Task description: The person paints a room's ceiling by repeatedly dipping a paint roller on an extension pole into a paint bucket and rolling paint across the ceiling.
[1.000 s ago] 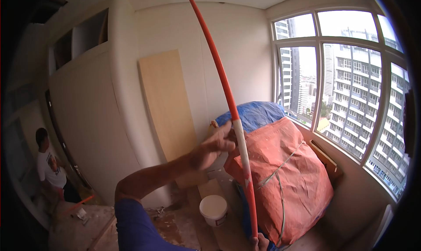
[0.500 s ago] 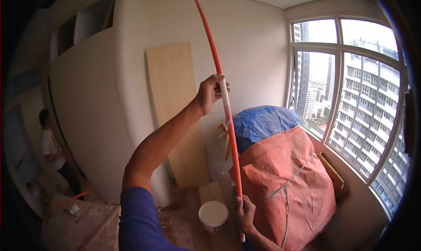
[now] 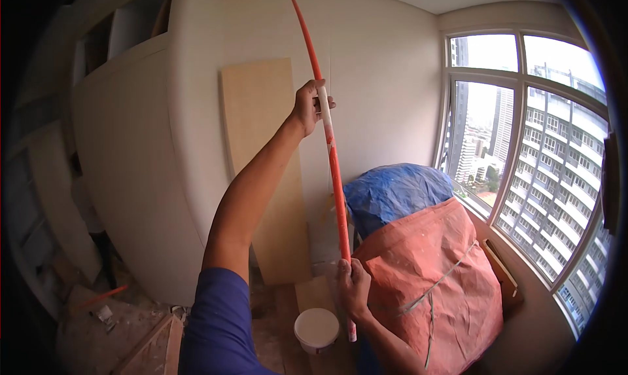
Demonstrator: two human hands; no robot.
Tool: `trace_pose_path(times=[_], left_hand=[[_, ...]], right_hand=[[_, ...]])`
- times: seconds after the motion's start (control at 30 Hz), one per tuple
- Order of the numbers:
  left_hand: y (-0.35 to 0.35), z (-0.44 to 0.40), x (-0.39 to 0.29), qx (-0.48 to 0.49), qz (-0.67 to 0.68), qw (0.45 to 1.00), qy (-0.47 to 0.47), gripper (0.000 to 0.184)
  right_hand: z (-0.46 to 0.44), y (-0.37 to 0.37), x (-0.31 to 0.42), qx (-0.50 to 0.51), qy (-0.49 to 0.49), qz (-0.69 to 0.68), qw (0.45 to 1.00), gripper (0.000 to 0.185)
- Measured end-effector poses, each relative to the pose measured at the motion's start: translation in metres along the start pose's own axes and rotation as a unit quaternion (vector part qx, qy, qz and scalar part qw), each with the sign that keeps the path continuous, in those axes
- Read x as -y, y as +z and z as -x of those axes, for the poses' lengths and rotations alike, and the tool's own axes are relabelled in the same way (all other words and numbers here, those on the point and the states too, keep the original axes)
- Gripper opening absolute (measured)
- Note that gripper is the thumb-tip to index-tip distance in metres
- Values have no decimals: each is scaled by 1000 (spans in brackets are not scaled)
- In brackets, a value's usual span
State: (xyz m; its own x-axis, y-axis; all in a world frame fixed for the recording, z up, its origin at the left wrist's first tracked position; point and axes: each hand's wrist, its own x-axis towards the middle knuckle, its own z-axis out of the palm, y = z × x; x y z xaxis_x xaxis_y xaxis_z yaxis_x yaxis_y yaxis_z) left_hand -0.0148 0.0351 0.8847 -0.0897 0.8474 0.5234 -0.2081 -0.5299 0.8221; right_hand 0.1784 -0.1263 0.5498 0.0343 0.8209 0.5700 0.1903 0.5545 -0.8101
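Observation:
A long red pole [image 3: 335, 172] with a white band stands nearly upright in front of me, its far end up by the ceiling. Around the white band, my left hand [image 3: 312, 107] is closed, with the arm stretched upward. My right hand [image 3: 353, 283] grips the pole lower down, and a short pale-tipped end sticks out below it. Just to the right of the pole is a large bundle under an orange-red tarp [image 3: 432, 277] tied with cord, with a blue tarp [image 3: 396, 195] behind it.
A white bucket [image 3: 316, 329] sits on the floor below. A wooden board [image 3: 265, 172] leans on the wall. Wide windows [image 3: 481, 133] fill the right side. At lower left are a wooden frame [image 3: 152, 345] and a red rod [image 3: 101, 296].
My left hand has closed on the pole's white band and risen. The pole and my right hand have moved up too. The person at far left is no longer clearly seen.

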Motion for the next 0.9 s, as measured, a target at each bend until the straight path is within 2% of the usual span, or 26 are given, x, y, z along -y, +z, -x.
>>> trace_pose_path(times=[0.13, 0.33, 0.43, 0.57, 0.63, 0.67, 0.7, 0.73, 0.8, 0.9], left_hand=[[-2, -7, 1, -10, -30, 999, -23, 71], [-3, 2, 5, 2, -39, 999, -2, 63], [8, 37, 7, 55, -47, 997, -12, 56], [25, 109, 23, 140, -51, 989, -19, 55], [33, 148, 27, 217, -48, 975, -13, 61], [40, 174, 23, 245, -47, 968, -8, 72], [51, 198, 18, 263, -65, 963, -3, 77], [60, 220, 8, 323, -72, 943, -12, 85], [80, 262, -2, 348, -45, 936, -26, 95], [111, 321, -18, 386, -25, 921, -47, 109]], right_hand=[[-3, 5, -7, -7, -6, -2, 1000, 28], [5, -2, -3, -18, -30, 6, 999, 25], [40, -22, -15, -13, -63, 14, 998, 24], [103, -69, -28, 12, -8, 19, 1000, 26], [144, -97, -38, 23, 16, 25, 999, 27], [164, -108, -46, 22, 8, 31, 999, 28], [186, -118, -46, 4, -2, 16, 1000, 30], [205, -127, -49, -13, -13, 2, 1000, 32], [247, -146, -84, -32, -75, 41, 996, 36], [314, -181, -84, -28, 10, 19, 999, 41]])
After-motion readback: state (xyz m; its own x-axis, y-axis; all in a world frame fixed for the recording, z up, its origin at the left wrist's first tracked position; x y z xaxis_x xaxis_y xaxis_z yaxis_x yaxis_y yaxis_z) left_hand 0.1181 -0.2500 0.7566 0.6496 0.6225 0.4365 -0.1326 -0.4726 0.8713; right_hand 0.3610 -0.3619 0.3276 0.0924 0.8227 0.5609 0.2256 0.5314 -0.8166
